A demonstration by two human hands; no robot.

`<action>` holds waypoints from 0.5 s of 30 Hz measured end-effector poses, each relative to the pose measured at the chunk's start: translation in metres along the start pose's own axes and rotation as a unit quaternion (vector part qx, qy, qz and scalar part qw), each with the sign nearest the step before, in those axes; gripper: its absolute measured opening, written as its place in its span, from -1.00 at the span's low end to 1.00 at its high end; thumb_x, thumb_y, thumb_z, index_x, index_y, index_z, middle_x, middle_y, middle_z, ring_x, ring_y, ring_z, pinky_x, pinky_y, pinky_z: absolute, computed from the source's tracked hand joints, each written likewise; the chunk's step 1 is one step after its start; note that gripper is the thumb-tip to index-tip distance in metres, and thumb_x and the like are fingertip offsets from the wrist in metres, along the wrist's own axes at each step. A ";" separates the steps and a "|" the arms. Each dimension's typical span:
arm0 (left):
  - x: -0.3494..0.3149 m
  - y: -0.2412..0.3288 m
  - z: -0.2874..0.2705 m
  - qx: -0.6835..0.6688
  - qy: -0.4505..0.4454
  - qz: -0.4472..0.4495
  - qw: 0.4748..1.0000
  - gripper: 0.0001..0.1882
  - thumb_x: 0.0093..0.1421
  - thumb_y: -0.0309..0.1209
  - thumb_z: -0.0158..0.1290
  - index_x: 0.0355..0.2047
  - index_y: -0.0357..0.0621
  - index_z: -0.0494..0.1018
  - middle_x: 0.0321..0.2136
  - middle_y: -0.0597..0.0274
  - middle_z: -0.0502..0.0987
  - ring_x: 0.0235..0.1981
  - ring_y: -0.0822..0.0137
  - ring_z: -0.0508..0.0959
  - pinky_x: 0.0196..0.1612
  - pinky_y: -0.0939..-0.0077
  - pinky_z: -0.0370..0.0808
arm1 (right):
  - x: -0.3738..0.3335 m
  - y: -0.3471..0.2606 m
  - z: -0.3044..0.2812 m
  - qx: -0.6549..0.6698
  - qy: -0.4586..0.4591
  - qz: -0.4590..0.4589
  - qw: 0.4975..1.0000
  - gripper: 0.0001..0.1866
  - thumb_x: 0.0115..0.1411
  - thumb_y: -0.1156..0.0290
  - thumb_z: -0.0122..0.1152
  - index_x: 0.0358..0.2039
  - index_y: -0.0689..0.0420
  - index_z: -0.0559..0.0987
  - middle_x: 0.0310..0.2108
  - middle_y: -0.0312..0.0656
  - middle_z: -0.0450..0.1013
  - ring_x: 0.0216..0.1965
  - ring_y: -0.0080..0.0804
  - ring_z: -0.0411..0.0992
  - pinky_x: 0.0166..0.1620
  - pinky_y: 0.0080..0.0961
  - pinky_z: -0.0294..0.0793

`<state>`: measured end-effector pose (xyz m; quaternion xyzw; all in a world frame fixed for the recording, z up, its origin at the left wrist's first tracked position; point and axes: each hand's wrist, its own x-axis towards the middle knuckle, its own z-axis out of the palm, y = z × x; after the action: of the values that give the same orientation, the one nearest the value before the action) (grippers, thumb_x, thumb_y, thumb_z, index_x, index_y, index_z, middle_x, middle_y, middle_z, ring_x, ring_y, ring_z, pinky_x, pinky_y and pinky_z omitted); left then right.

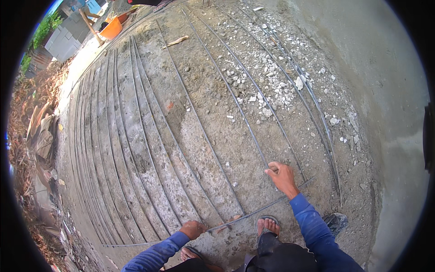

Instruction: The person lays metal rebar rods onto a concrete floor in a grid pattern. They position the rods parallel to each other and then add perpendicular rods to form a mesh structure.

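Note:
My right hand [282, 177] pinches the near end of a long thin steel rebar [235, 96] between thumb and fingers. Lower and to the left, my left hand [192, 230] is closed on the crosswise rebar [258, 210], which runs along the near ends of the long bars. Its fingertips are mostly hidden beneath the knuckles. Several other long rebars [181, 81] lie lengthwise on the ground, packed closer together at the left and wider apart toward the right.
My sandalled feet [268, 225] stand just behind the crosswise bar. White rubble [299, 83] is scattered at the right, below a grey plastered wall [385, 81]. Dry leaves [27, 104] border the left side. An orange basin [111, 29] and grey blocks [68, 38] stand far left.

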<state>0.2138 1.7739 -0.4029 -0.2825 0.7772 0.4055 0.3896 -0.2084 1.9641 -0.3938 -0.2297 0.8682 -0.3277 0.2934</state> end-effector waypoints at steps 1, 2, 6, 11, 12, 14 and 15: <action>0.000 -0.001 0.001 -0.004 0.007 0.006 1.000 -0.74 0.20 -0.23 0.17 -0.11 0.18 0.70 -0.25 0.14 0.70 -0.18 0.08 0.68 -0.07 0.22 0.59 | 0.000 -0.002 0.002 -0.005 0.004 -0.002 1.000 -0.61 0.16 0.23 0.40 -0.09 0.21 0.67 -0.21 0.01 0.65 -0.17 -0.07 0.62 -0.07 -0.22 0.54; 0.000 -0.002 0.001 -0.008 0.014 0.012 1.000 -0.74 0.19 -0.20 0.16 -0.13 0.20 0.70 -0.25 0.12 0.70 -0.19 0.03 0.68 -0.08 0.18 0.60 | 0.000 -0.005 0.004 -0.011 0.008 -0.005 1.000 -0.62 0.15 0.25 0.41 -0.09 0.21 0.67 -0.22 0.01 0.65 -0.19 -0.07 0.62 -0.08 -0.22 0.55; -0.002 0.002 0.002 0.001 0.003 -0.007 1.000 -0.75 0.18 -0.22 0.17 -0.14 0.22 0.69 -0.25 0.13 0.70 -0.19 0.02 0.68 -0.08 0.19 0.60 | -0.002 -0.009 0.003 -0.008 0.006 0.006 1.000 -0.62 0.13 0.30 0.43 -0.08 0.22 0.66 -0.25 0.02 0.65 -0.22 -0.09 0.62 -0.10 -0.21 0.55; 0.002 0.008 -0.004 0.009 0.009 0.007 1.000 -0.76 0.16 -0.26 0.17 -0.16 0.21 0.69 -0.26 0.16 0.70 -0.22 0.04 0.68 -0.09 0.22 0.60 | 0.004 0.007 -0.005 -0.052 -0.005 -0.042 0.998 -0.62 0.13 0.26 0.40 -0.09 0.18 0.67 -0.27 0.03 0.65 -0.21 -0.03 0.62 -0.12 -0.18 0.55; 0.006 0.008 -0.004 0.008 0.013 0.031 0.999 -0.77 0.15 -0.32 0.15 -0.19 0.16 0.70 -0.30 0.16 0.70 -0.24 0.07 0.69 -0.10 0.24 0.60 | 0.010 0.019 -0.010 -0.086 0.010 -0.071 0.994 -0.64 0.12 0.25 0.38 -0.11 0.16 0.68 -0.29 0.03 0.65 -0.23 -0.02 0.63 -0.14 -0.18 0.56; 0.004 0.006 0.001 -0.038 0.030 0.030 0.998 -0.78 0.14 -0.37 0.13 -0.23 0.07 0.71 -0.39 0.09 0.69 -0.28 0.08 0.70 -0.13 0.26 0.60 | 0.017 0.014 -0.021 -0.056 -0.060 -0.023 0.996 -0.61 0.09 0.20 0.41 -0.15 0.18 0.68 -0.32 0.03 0.64 -0.25 -0.02 0.63 -0.16 -0.20 0.56; 0.002 0.006 0.002 -0.039 0.035 0.025 0.998 -0.79 0.15 -0.38 0.14 -0.24 0.05 0.72 -0.39 0.07 0.70 -0.31 0.07 0.70 -0.15 0.28 0.61 | 0.025 0.018 -0.026 -0.087 -0.077 -0.044 0.992 -0.59 0.05 0.20 0.45 -0.16 0.20 0.68 -0.33 0.04 0.64 -0.26 -0.07 0.63 -0.16 -0.24 0.57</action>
<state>0.2092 1.7781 -0.4026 -0.2925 0.7805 0.4351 0.3405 -0.2468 1.9726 -0.3993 -0.3169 0.8571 -0.2452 0.3237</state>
